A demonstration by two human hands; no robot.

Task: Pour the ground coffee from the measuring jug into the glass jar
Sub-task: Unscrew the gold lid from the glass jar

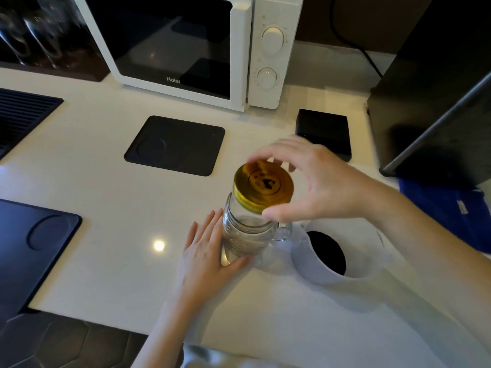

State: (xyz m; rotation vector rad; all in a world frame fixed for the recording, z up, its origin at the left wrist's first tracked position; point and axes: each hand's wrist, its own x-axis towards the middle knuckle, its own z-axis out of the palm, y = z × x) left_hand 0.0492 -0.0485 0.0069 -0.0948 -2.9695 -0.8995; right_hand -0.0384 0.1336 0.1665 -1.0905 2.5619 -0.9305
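A clear glass jar (pixel 243 235) with a side handle stands upright on the white counter. Its gold metal lid (pixel 263 189) sits on the jar's mouth, slightly tilted. My right hand (pixel 316 181) grips the lid's rim from above with thumb and fingers. My left hand (pixel 207 251) wraps the jar's lower left side, thumb across the base. Just right of the jar stands a white measuring jug (pixel 318 272) with dark ground coffee (pixel 328 252) inside; my right forearm passes over it.
A white microwave (pixel 186 49) stands at the back. Black mats lie at centre back (pixel 175 144) and front left (pixel 34 235), a black box (pixel 324 131) behind my right hand, a dark appliance (pixel 438 102) and a blue cloth (pixel 451 213) at right.
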